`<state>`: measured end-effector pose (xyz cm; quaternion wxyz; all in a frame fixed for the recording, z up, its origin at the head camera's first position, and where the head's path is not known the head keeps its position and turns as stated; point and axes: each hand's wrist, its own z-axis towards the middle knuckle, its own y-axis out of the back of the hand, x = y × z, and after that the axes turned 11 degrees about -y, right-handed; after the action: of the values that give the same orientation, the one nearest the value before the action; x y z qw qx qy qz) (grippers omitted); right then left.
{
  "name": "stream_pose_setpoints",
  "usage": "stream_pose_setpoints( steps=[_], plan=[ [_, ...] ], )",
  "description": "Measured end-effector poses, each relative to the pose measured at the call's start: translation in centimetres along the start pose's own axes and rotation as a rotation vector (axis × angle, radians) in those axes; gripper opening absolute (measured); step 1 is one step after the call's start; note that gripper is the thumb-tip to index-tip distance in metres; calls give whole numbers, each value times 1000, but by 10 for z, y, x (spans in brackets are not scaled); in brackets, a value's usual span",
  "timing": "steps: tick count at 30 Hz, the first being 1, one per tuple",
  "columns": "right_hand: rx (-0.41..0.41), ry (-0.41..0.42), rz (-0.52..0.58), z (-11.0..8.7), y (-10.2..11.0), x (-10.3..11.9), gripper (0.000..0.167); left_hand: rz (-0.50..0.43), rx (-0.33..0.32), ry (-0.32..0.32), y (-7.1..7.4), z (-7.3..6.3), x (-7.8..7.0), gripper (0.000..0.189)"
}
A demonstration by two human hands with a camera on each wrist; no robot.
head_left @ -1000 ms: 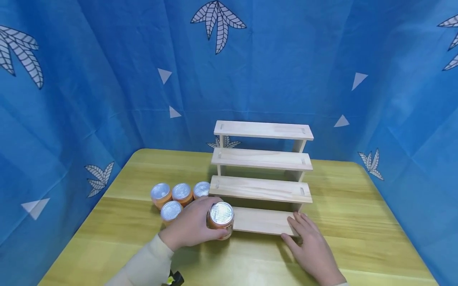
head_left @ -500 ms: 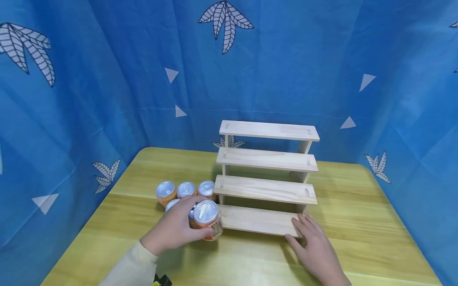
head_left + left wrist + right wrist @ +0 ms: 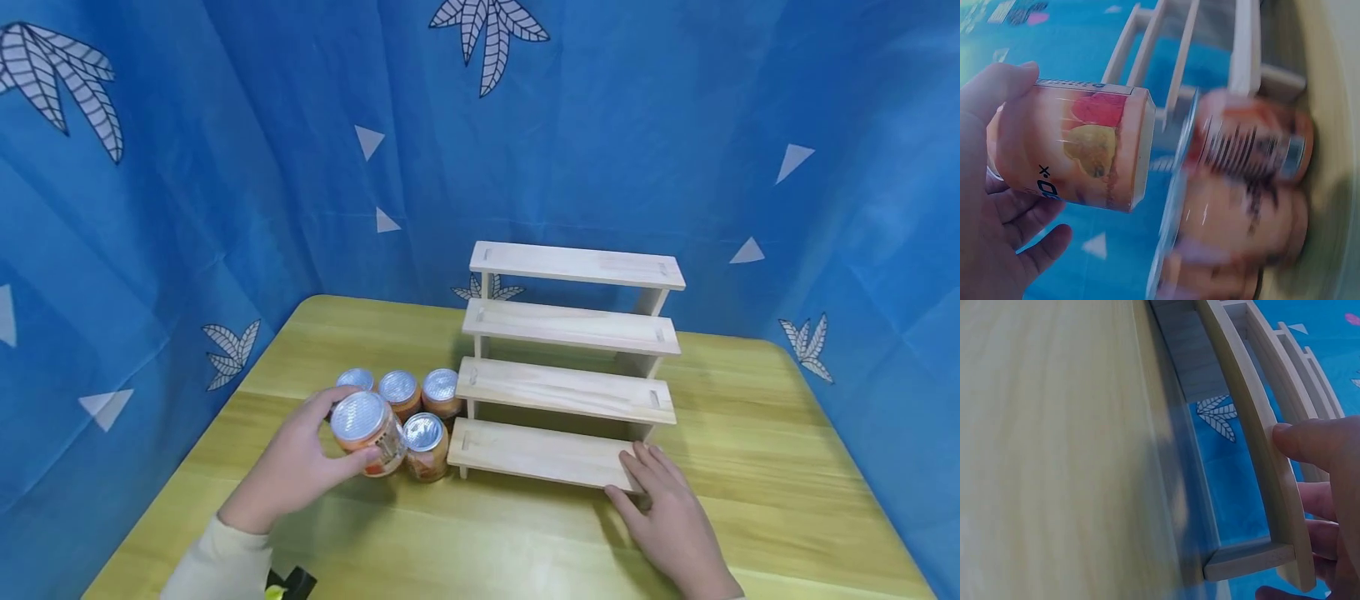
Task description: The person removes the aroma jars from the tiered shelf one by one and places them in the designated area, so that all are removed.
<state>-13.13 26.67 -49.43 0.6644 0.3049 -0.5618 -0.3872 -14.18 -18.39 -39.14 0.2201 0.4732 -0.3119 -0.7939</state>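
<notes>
In the head view my left hand (image 3: 300, 458) grips a can (image 3: 369, 433) with a silver lid and an orange label, fingers and thumb round its sides. The left wrist view shows fruit pictured on this held can (image 3: 1079, 144); it appears raised, apart from the standing cans. Another can (image 3: 426, 450) stands by the left end of the stepped wooden shelf (image 3: 540, 454). Three more stand behind, including a middle can (image 3: 399, 392). My right hand (image 3: 671, 517) holds the right end of the lowest board, its thumb (image 3: 1304, 440) on the front edge.
The four-tier shelf stands on a wood-grain table (image 3: 525, 550) near its back edge. A blue cloth (image 3: 600, 125) with leaf and triangle prints hangs behind and at both sides. A small black object (image 3: 296, 581) shows by the left sleeve.
My left hand has moved left with the can, away from the shelf. The can standing by the shelf's left end is now uncovered. My right hand stays on the lowest board.
</notes>
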Motion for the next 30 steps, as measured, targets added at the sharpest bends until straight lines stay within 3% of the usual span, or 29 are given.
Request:
stream_pose_setpoints(
  steps=[7,14,23,30],
  plan=[
    [-21,-11,-2,4,8,-1,61,85,-27,78,25,-5,22,80],
    [-21,-22,3,4,10,-1,60,86,-38,152,38,-8,47,82],
    [63,-64,20,-5,0,2,63,28,46,268,23,-23,70,86],
    [61,-61,-4,-1,-2,7,65,18,49,249,12,-18,83,86]
  ],
)
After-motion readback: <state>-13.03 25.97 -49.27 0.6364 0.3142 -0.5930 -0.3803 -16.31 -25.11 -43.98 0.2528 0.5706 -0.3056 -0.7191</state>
